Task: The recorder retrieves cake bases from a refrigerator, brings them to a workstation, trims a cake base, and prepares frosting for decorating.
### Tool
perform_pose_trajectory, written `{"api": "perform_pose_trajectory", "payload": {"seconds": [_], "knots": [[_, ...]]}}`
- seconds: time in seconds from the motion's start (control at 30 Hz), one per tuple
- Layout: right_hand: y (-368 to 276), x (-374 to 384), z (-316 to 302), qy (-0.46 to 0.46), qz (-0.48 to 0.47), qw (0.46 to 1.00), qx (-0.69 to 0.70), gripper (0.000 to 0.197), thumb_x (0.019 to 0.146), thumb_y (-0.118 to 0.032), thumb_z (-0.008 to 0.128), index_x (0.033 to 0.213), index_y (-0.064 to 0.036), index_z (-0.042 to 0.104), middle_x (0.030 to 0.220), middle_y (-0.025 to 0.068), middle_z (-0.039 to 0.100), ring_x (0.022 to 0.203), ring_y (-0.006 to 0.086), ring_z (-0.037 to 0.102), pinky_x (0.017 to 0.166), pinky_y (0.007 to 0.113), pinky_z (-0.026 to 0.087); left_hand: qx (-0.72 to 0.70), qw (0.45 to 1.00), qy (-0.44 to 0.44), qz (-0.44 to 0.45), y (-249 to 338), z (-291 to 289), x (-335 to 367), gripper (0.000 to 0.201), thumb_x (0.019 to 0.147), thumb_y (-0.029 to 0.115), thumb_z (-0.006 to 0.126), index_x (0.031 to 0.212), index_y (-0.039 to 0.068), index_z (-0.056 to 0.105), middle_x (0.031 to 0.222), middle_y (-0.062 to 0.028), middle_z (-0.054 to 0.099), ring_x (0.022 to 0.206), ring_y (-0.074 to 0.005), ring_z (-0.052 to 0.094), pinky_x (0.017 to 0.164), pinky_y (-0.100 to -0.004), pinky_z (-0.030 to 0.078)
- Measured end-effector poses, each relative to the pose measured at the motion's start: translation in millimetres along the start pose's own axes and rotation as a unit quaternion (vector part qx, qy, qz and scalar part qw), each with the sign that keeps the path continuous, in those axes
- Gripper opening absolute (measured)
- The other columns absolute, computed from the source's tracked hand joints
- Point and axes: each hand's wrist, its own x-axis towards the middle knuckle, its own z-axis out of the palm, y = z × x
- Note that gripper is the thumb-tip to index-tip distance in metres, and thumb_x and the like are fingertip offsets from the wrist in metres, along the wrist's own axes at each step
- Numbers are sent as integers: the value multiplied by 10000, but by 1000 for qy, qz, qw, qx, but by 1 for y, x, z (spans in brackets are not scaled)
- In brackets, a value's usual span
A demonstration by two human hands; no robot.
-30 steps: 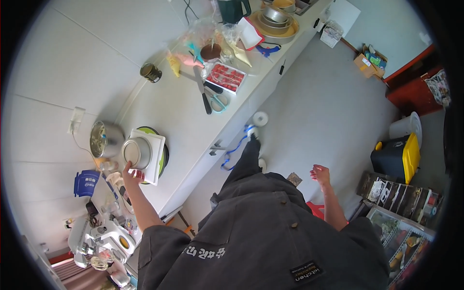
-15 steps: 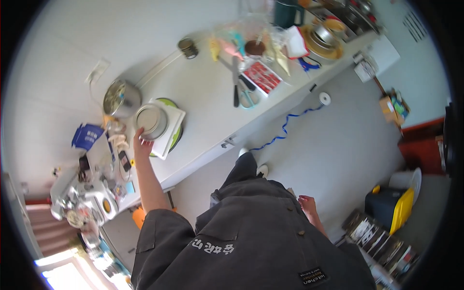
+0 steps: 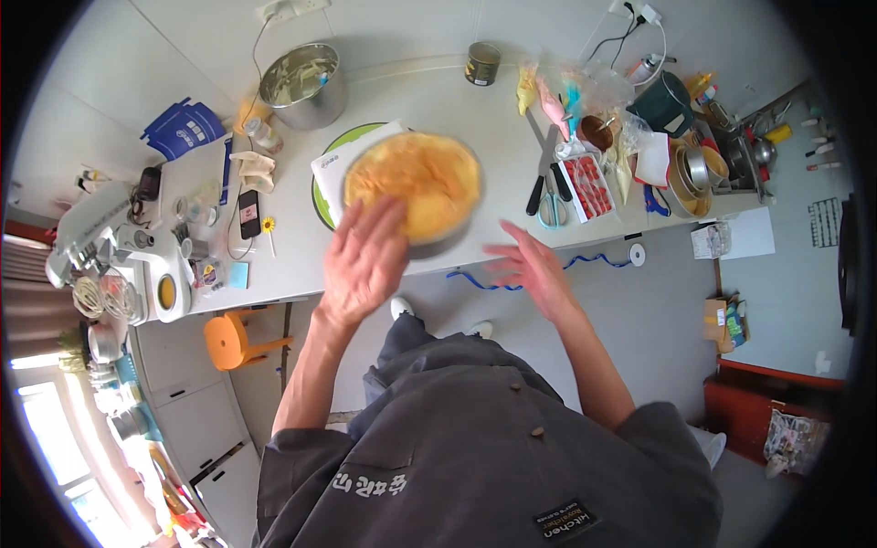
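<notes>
A round golden-brown sponge cake (image 3: 448, 173) with a wrinkled top faces up, slightly blurred. Grey metal of a round pan (image 3: 441, 245) shows below its near edge. It overlaps a white board (image 3: 331, 169) on a green-rimmed round stand (image 3: 322, 203); whether it rests on them or is raised, I cannot tell. My left hand (image 3: 365, 260) is stretched flat over the cake's near left side, fingers extended; contact is unclear. My right hand (image 3: 533, 269) is open by the counter's front edge, right of the cake, holding nothing.
A steel mixing bowl (image 3: 306, 87) stands behind left, near a phone (image 3: 248, 215). To the right lie a long knife (image 3: 545, 169), scissors (image 3: 553, 210), a tray of red fruit (image 3: 587, 185) and piping bags (image 3: 551, 105). Blue ribbon (image 3: 585, 262) trails across the floor.
The upturned metal pan my left hand gripped now shows as a cake facing up, with that hand flat over it. My right hand has come up from my side. My view has swung right.
</notes>
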Motion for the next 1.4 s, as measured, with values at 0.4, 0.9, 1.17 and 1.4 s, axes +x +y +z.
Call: {"api": "perform_pose_trajectory", "payload": {"seconds": [0.4,0.9,1.17,1.4], "knots": [[-6,96,162,-53,-54,995,65,624,874,-221,731,1395,40,506,1308,124,621,1211,207,585,1046,374,448,-149,949,10,-278,-67,-62,-94,487,866,293,774,1274,48,670,1417,-167,592,1341,-338,544,1152,-491,395],[7,114,137,-176,97,974,105,668,850,-276,626,1372,120,494,1359,194,599,1229,288,604,1067,417,481,-707,389,184,-561,-100,-32,-84,845,862,410,684,1489,-78,395,1407,-223,536,1293,-295,552,1102,-410,441],[35,149,104,-251,143,911,294,724,799,-220,652,1431,72,451,1390,190,580,1271,313,585,1103,450,477,-654,424,204,-592,-90,-21,-48,849,848,412,697,1490,-58,400,1353,-227,565,1246,-301,580,1054,-402,483],[20,160,104,-211,133,932,262,712,795,-158,622,1440,76,432,1413,179,557,1314,295,551,1115,436,460,-463,623,65,-628,-102,-34,-9,502,1020,237,527,1423,-61,504,1452,-208,538,1352,-319,518,1148,-431,379]]}}
